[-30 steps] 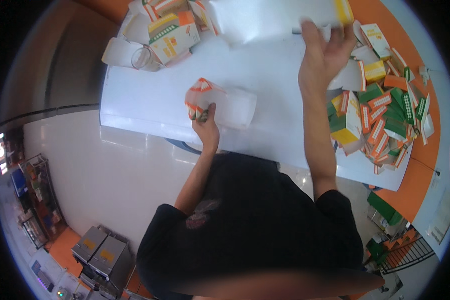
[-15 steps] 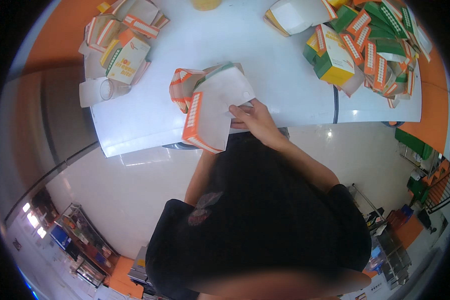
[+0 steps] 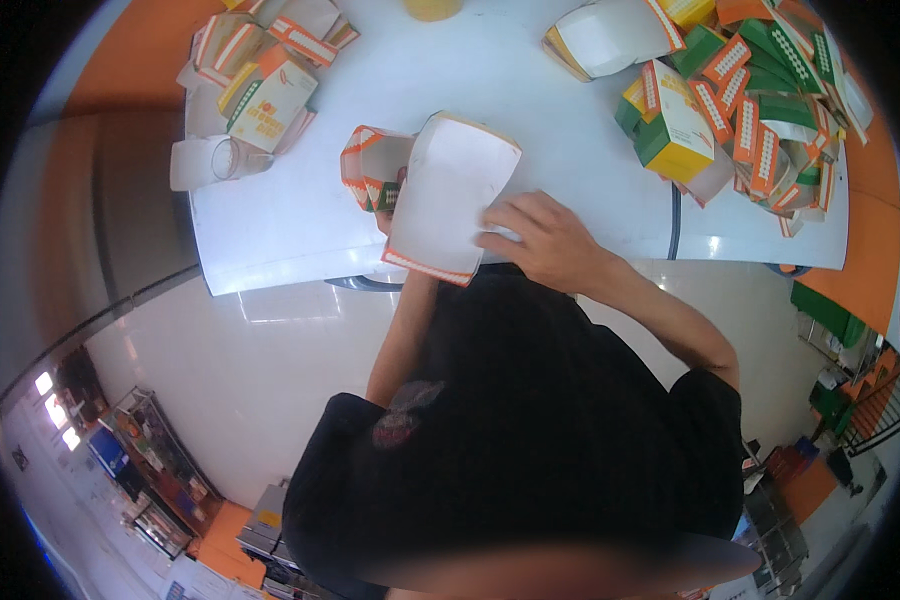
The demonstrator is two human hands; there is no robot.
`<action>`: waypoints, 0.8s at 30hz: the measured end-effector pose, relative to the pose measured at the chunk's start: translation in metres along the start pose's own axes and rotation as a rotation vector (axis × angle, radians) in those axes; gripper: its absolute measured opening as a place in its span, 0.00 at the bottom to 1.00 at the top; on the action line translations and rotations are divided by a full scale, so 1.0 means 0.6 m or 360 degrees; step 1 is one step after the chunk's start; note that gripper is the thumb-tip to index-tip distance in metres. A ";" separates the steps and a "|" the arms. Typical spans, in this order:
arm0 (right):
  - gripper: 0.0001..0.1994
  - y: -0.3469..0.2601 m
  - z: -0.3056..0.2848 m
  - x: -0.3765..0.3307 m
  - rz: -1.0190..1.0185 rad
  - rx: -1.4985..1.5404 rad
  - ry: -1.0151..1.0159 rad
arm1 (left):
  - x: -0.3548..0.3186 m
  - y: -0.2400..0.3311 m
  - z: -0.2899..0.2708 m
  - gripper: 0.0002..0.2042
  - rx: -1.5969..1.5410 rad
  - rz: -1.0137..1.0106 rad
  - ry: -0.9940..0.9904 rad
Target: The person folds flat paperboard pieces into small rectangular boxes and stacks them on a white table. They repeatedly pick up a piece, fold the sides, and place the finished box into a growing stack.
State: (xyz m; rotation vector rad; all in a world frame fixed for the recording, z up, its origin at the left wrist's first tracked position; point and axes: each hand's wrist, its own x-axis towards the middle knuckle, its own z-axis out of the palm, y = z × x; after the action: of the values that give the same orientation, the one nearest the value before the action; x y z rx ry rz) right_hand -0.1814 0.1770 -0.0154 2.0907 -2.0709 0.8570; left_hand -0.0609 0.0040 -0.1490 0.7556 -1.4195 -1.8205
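Note:
My right hand (image 3: 545,240) grips the right edge of a flat, unfolded white carton with an orange-striped border (image 3: 450,195), held over the near edge of the white table (image 3: 300,230). My left hand (image 3: 394,200) is mostly hidden behind that carton. It holds a partly folded orange, white and green carton (image 3: 368,165), which sticks out to the left of the flat one.
A heap of orange, green and yellow cartons (image 3: 740,100) covers the table's right side. A smaller pile of cartons (image 3: 265,70) lies at the far left, with a white cup (image 3: 205,162) beside it. A dark cable (image 3: 675,220) runs across the table.
My right hand has come back from the far pile with a flat white carton and brought it to my left hand. The view has tilted down toward my body.

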 end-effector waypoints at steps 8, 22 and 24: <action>0.15 0.073 0.044 0.064 -0.0019 0.0023 -0.0935 | 0.026 -0.041 -0.015 0.16 -0.0255 0.0005 0.0407; 0.23 0.076 0.139 0.109 0.0354 0.0544 -0.0311 | 0.021 0.016 0.011 0.20 0.0049 -0.0077 0.0561; 0.24 0.068 0.180 0.096 0.0234 0.0318 -0.0399 | 0.014 0.005 -0.003 0.19 0.0249 0.0181 0.0410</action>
State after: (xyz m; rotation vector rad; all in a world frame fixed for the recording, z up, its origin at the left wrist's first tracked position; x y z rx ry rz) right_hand -0.1879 0.0753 -0.0946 2.2740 -2.3810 0.8953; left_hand -0.0638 -0.0042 -0.1469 0.9323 -1.4140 -1.4799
